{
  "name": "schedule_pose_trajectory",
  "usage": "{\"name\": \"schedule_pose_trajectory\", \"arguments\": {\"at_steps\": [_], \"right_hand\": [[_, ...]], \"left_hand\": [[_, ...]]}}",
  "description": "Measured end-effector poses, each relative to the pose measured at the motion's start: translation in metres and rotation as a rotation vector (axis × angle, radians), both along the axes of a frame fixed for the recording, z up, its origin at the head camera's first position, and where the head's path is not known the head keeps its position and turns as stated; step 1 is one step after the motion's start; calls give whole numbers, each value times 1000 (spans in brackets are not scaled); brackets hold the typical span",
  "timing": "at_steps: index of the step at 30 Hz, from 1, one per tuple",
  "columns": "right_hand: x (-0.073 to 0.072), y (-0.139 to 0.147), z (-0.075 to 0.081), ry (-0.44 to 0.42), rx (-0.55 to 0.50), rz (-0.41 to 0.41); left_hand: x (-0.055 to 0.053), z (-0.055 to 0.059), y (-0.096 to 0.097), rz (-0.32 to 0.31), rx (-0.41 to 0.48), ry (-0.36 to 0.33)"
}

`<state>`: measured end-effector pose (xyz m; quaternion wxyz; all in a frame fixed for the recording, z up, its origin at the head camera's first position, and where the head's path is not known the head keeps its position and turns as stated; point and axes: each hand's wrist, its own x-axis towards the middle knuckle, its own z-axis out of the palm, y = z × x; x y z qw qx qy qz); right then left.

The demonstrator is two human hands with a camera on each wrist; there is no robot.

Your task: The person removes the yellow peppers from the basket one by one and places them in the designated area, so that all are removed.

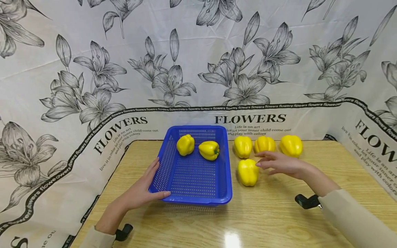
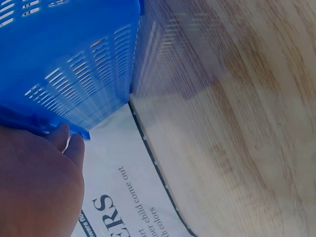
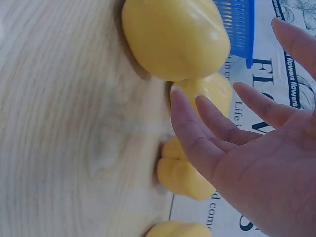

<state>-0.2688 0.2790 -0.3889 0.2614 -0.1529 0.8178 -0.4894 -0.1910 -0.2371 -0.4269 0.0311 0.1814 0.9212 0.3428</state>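
Observation:
A blue plastic basket (image 1: 193,175) stands on the table with two yellow bell peppers inside, one upper left (image 1: 185,145) and one lying on its side (image 1: 209,150). My left hand (image 1: 141,189) holds its near left corner, thumb on the front rim and fingers along the left rim; the left wrist view shows the fingers (image 2: 74,148) at the rim's outer side. To the basket's right, a yellow bell pepper (image 1: 247,173) sits nearest me. Beside it my right hand (image 1: 280,163) hovers with fingers spread, palm empty in the right wrist view; fingertips come close to that pepper.
Three more yellow bell peppers line the back of the wooden table (image 1: 263,213): left (image 1: 243,147), middle (image 1: 265,143), partly behind the right hand, and right (image 1: 291,145). A flower-printed cloth (image 1: 186,82) hangs behind the table and along its sides.

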Motion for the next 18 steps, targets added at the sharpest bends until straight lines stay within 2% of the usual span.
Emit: {"name": "schedule_pose_trajectory", "arguments": {"at_steps": [9,18], "right_hand": [[4,0,18,74,12,20],[17,-21,42,218,74,18]], "left_hand": [[0,0,1,4,-11,-1],[1,2,1,5,-4,-8]]}}
